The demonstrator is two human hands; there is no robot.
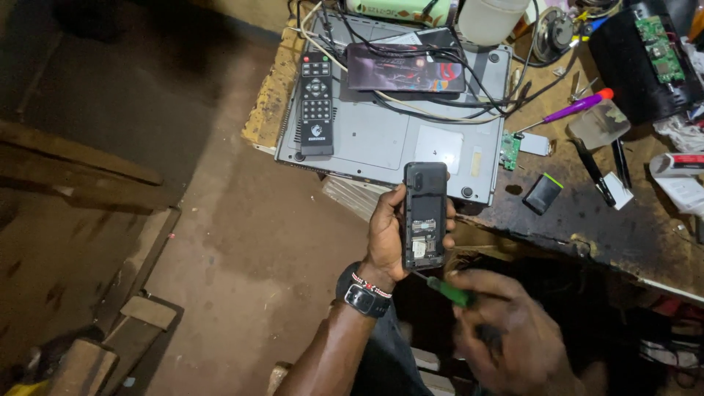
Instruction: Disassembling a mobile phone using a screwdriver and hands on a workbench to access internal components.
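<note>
My left hand (386,233) grips a small black phone (424,214) with its back cover off, so the empty battery bay and card slots show. A beaded band and a black watch sit on that wrist. My right hand (506,330), blurred, holds a green-handled screwdriver (449,290) whose thin tip points at the phone's lower edge. Both hands hover in front of the workbench edge, above the floor.
A worn workbench (587,220) carries an upturned grey laptop (389,136) with a black remote (316,103), a power bank (405,70) and tangled cables on it. A purple screwdriver (572,108), tweezers, a small battery (543,193) and circuit boards lie to the right. Wooden planks lie on the floor at left.
</note>
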